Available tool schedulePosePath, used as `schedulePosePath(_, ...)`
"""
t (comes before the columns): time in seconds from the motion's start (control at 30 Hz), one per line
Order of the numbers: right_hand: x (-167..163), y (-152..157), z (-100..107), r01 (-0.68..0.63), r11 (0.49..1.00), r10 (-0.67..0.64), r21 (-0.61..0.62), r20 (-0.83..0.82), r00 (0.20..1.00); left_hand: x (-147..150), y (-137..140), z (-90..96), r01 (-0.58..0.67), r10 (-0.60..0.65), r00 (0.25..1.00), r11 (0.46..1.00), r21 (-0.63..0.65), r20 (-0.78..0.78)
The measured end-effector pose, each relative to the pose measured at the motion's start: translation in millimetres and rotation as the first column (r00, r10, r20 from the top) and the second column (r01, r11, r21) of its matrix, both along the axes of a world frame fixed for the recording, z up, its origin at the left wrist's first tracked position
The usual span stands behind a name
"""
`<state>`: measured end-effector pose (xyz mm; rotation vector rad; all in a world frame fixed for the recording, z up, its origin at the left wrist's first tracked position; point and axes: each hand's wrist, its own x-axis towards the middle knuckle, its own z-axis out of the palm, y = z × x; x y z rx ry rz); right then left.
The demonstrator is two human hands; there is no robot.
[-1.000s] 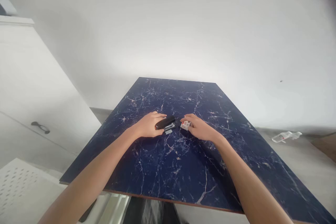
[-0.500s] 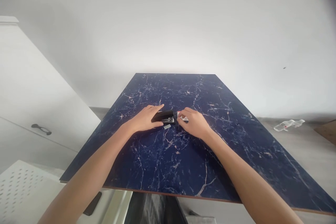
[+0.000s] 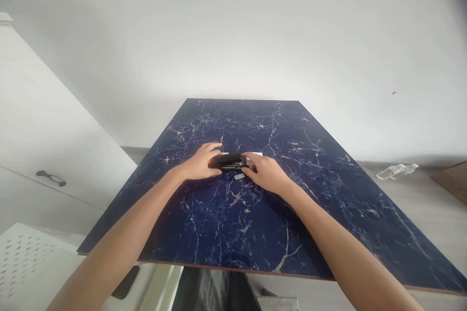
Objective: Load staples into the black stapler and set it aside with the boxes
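Observation:
A black stapler [image 3: 229, 162] lies across the middle of the blue marbled table [image 3: 241, 228]. My left hand [image 3: 199, 163] grips its left end, thumb on the near side and fingers on the far side. At the other end, the thumb and index finger of my right hand [image 3: 269, 173] close around the stapler's tip. A small grey strip, which looks like staples [image 3: 239, 176], rests just in front of the stapler. Behind my right fingers shows the edge of a small white box [image 3: 258, 154], mostly hidden.
A white cabinet with a dark handle [image 3: 51, 178] stands at the left. Below it, a dark phone-like slab [image 3: 125, 283] lies on a pale surface by the table's near edge. A clear plastic bottle [image 3: 396, 172] is on the floor at right, near a brown board [image 3: 452, 182].
My right hand has left the small white box and taken hold of the stapler's right end. My left hand has slid slightly left, and more of the stapler shows.

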<state>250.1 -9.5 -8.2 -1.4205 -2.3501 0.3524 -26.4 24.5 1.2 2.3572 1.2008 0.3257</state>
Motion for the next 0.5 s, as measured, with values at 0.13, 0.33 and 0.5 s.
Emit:
schedulePosePath(0.13, 1.1, -0.6, 2.2, -0.069, 0.998, 0.068, 0.006, 0.08, 0.995, -1.6, 0.0, 3.6, 0.027, -0.026, 0.999, 0.999, -0.04, 0.022)
schedulePosePath(0.33, 29.1, 4.0, 18.7, -0.029, 1.0, 0.028, 0.0, 0.21, 0.977, 1.4, 1.5, 4.3, 0.016, -0.015, 0.999, 0.999, -0.041, 0.032)
schedulePosePath(0.5, 20.1, -6.1, 25.4, -0.098, 0.991, 0.08, 0.095, 0.181, 0.98, 3.5, 1.0, 4.2, 0.013, -0.012, 1.0, 0.999, -0.046, 0.02)
